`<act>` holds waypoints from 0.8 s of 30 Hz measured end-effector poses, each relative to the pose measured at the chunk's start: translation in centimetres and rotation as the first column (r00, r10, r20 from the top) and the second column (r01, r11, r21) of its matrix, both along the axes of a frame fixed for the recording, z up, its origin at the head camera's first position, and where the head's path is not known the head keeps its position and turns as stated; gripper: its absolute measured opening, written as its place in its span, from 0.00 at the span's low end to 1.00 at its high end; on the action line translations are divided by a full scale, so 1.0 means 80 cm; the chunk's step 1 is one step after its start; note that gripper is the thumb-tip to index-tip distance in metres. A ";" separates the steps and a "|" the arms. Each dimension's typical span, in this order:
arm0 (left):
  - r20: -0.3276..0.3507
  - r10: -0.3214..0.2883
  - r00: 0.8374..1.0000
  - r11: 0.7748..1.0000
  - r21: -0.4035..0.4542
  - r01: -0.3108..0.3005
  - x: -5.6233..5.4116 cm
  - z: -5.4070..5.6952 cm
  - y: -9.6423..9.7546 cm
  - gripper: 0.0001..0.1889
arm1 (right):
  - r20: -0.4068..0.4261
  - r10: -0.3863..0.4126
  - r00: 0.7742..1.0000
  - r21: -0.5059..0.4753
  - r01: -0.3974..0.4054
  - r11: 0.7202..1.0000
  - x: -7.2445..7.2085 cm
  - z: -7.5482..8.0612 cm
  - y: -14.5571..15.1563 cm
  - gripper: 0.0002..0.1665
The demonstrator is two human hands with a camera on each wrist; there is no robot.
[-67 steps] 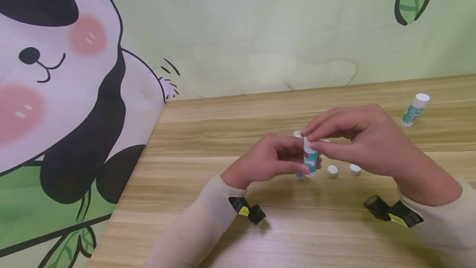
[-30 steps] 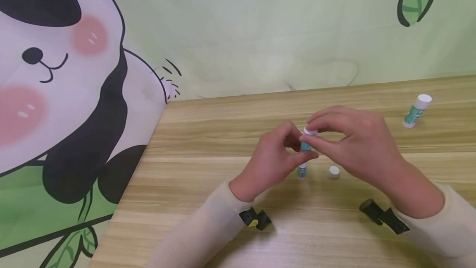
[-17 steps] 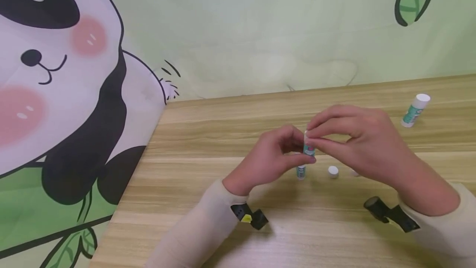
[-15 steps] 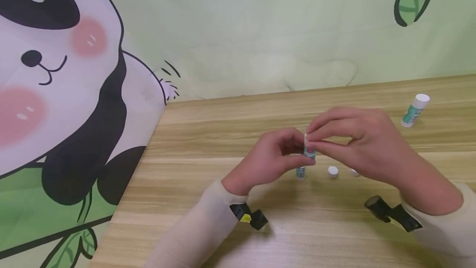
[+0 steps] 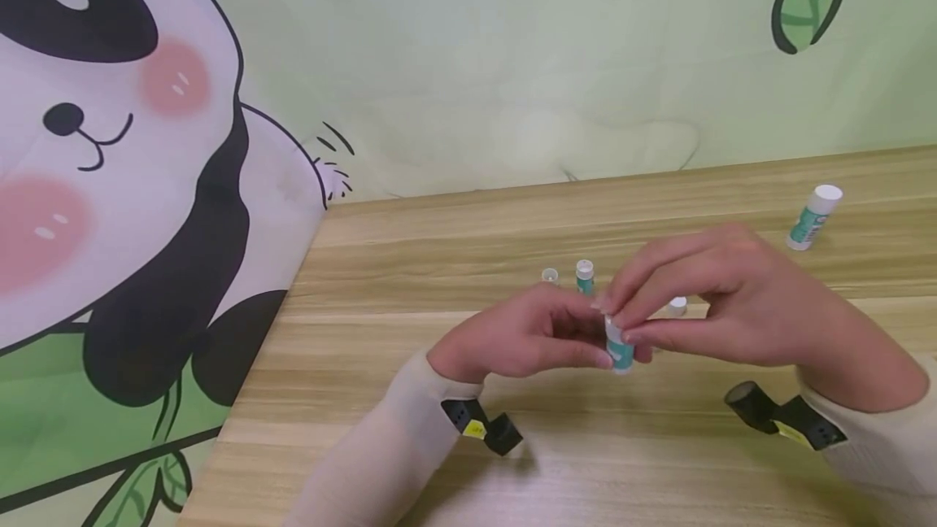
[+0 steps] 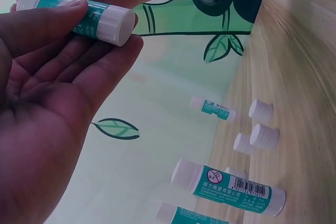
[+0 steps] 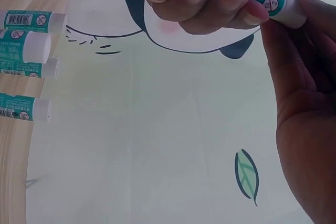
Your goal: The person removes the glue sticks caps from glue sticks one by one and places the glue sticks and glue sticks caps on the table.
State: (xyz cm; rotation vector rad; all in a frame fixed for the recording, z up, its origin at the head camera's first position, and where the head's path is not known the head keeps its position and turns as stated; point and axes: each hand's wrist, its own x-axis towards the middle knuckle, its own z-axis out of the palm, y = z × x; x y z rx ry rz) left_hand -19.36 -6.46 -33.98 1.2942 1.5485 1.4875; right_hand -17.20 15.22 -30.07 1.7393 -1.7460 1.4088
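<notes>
Gripping the glue stick [image 5: 621, 357], now lower or nearer over the worktop [image 5: 366, 332]: at body with left hand [image 5: 516, 337], at top with fingers of right hand [image 5: 721, 295]; probably still opening or closing it.

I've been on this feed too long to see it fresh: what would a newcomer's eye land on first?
Probably the huge cartoon panda on the backdrop, filling the head view's left side. Next, the teal-and-white tube held above the table between the left hand and right hand. Then perhaps the lone tube standing at the right, near the table's far edge.
</notes>
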 end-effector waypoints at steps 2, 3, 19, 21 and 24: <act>-0.010 0.003 1.000 1.000 0.001 -0.003 0.000 0.000 0.000 0.14 | 0.009 0.014 1.000 -0.003 -0.014 1.000 0.000 0.000 0.000 0.05; -0.020 0.013 1.000 1.000 -0.006 -0.013 0.000 0.000 0.000 0.14 | 0.011 0.013 1.000 -0.001 -0.013 1.000 0.000 0.000 0.000 0.05; -0.307 0.523 0.795 0.831 -0.022 -0.555 0.006 -0.007 0.011 0.15 | -0.141 -0.568 0.811 0.045 0.579 0.814 0.000 -0.004 0.002 0.22; -0.385 0.558 0.735 0.803 0.027 -0.595 0.007 -0.009 0.014 0.14 | -0.146 -0.615 0.775 0.063 0.628 0.776 0.001 -0.004 0.000 0.22; -0.460 0.604 0.651 0.765 0.105 -0.635 0.009 -0.011 0.017 0.13 | -0.141 -0.654 0.744 0.066 0.666 0.743 0.002 -0.004 -0.003 0.15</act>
